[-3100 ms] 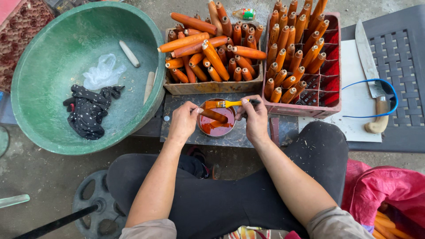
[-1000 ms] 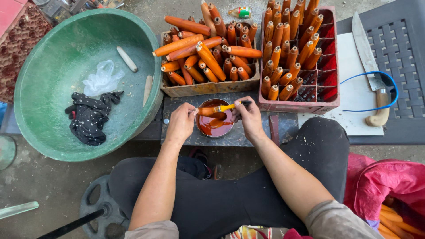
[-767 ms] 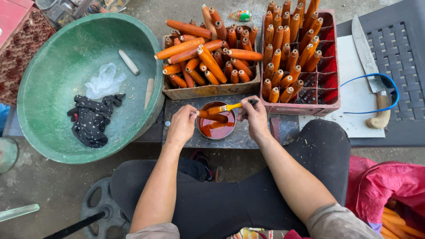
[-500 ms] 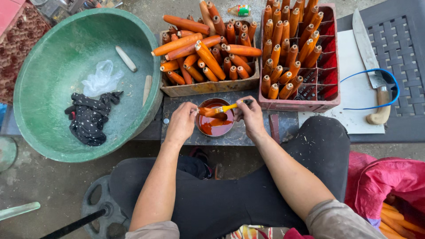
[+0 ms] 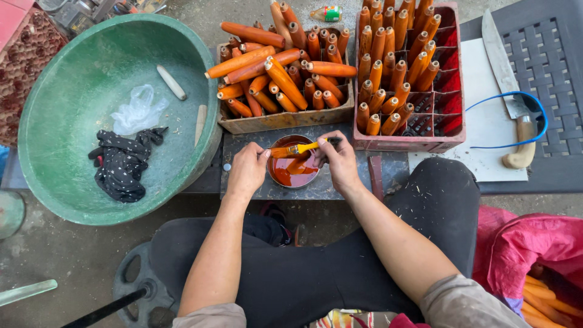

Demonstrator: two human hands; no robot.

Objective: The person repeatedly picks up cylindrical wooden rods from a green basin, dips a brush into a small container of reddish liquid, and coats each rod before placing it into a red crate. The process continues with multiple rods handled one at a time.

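Note:
My left hand (image 5: 247,168) and my right hand (image 5: 336,159) meet over a small round bowl of orange-red liquid (image 5: 285,175) on a dark slab. The right hand grips a yellow-handled brush (image 5: 299,149) lying across the bowl, bristles to the left. An orange stick (image 5: 297,165) sits in the bowl between the hands; the left hand's fingers are at its end.
A wooden box (image 5: 285,119) heaped with orange sticks stands behind the bowl. A red crate (image 5: 451,91) holds upright ones at right. A big green basin (image 5: 73,73) with a black cloth lies left. A knife (image 5: 507,91) rests on a white board, right.
Both hands stay at the bowl. The brush has shifted slightly across the stick, and the camera view has drifted a little.

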